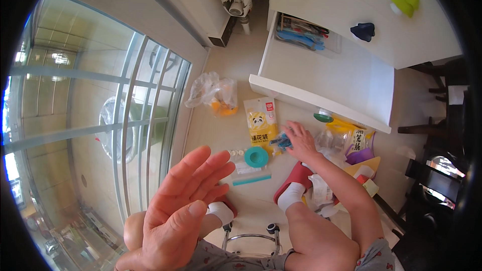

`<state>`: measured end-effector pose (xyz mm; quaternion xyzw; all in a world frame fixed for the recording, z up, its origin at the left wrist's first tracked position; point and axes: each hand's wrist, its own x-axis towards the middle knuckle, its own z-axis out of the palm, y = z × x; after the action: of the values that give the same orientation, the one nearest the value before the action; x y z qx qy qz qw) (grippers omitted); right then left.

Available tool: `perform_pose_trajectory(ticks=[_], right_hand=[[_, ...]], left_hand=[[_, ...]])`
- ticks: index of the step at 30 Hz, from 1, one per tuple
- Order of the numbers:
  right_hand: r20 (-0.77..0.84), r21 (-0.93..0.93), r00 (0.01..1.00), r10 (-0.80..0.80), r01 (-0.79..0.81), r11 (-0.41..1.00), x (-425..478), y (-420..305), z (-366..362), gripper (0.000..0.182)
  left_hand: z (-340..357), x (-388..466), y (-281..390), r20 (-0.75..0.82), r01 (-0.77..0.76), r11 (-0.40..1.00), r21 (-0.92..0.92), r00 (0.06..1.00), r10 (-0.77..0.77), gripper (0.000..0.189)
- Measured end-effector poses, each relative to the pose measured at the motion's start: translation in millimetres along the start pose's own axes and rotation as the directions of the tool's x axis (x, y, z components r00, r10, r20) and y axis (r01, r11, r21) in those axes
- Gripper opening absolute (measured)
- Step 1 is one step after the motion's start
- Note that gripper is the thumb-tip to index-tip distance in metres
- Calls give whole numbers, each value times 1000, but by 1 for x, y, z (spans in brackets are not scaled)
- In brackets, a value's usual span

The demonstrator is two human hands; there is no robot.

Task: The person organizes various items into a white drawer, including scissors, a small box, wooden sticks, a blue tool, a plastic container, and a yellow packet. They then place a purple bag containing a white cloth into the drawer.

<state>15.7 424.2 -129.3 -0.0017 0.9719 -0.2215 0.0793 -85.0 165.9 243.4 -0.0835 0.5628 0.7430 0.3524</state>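
Observation:
My left hand (180,199) is raised close to the camera, palm showing, fingers apart and holding nothing. Down at the floor, my right hand (300,141) reaches over a small clear packet with blue contents (282,141); whether the fingers grip it cannot be told. Left of that hand lies a yellow and white pastry bag pack (260,120) with a panda picture. Below the pack is a round teal lid-like piece (256,157), beside a clear zip bag with a teal strip (251,180). Small white round pieces (236,153) lie left of the teal piece.
An open white drawer (327,67) holds a clear tray of utensils (301,34). A plastic bag with orange contents (222,99) lies on the floor at left. Several packages, including a purple item (359,156), lie right of my arm. Glass sliding doors (139,120) stand at left.

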Motion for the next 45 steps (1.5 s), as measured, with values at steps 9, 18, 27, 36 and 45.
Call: perform_pose_trajectory(ticks=[9, 18, 27, 36, 45], right_hand=[[246, 244, 968, 53, -115, 963, 1, 18, 15, 40], [383, 913, 921, -74, -364, 186, 7, -43, -64, 23], [248, 964, 960, -131, -231, 131, 3, -122, -138, 26], [253, 967, 951, -178, -254, 21, 0, -120, -151, 24], [143, 989, 990, 15, -143, 38, -6, -108, -151, 50]], left_hand=[[-3, 14, -7, 22, 115, 992, 48, 993, -116, 59], [-4, 24, -28, 4, 131, 969, 209, 991, -135, 54], [-27, 43, -68, 103, -30, 541, 840, 989, -104, 44], [-28, 52, -78, 131, -36, 624, 780, 985, -108, 26], [-28, 57, -78, 7, 15, 643, 766, 999, -32, 26]])
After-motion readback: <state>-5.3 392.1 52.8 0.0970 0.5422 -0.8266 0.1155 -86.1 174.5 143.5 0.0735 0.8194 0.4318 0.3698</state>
